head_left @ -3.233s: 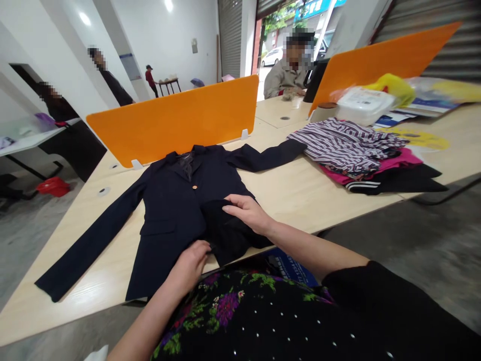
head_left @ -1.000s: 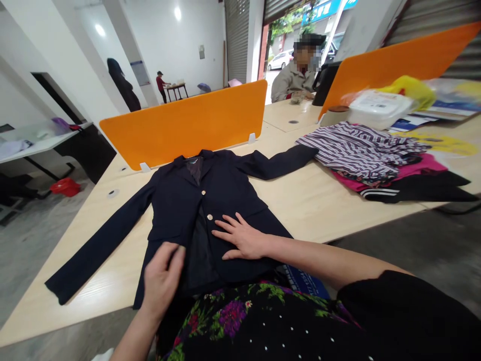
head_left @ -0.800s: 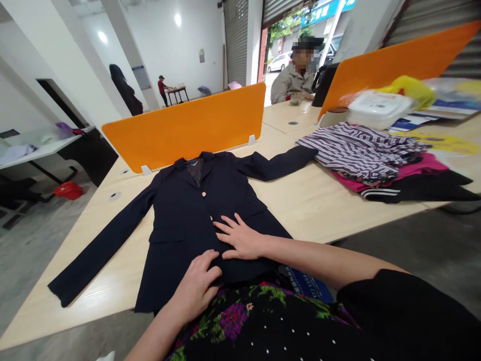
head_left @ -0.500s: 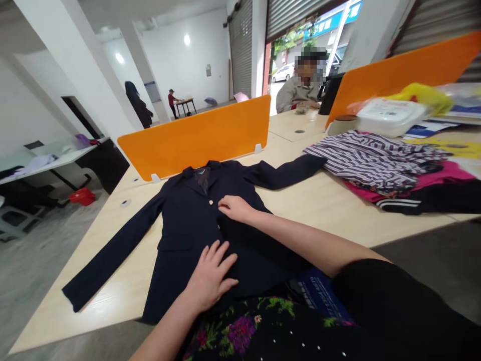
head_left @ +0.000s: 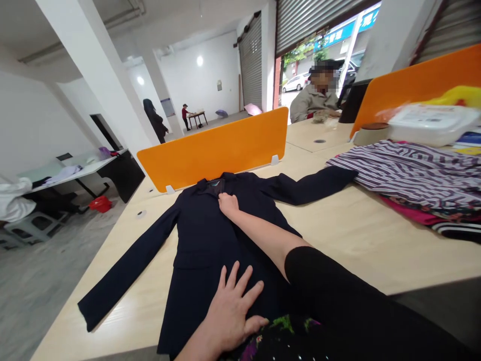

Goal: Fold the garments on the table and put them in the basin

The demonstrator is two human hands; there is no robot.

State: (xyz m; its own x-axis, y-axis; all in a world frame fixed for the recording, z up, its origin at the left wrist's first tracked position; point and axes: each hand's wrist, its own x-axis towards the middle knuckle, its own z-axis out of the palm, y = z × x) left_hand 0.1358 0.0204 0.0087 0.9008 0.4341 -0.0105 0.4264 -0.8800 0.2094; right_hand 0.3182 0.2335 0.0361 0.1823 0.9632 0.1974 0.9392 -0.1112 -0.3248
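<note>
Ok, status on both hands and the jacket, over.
Left hand flat and open on the jacket hem. Right hand pressing near the collar. Jacket face up, sleeves spread on the table. Striped clothes pile touches the right cuff.

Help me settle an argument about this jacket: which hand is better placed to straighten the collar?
Probably the right hand. It already rests on the jacket just below the collar, while the left hand lies flat, fingers spread, near the hem.
</note>
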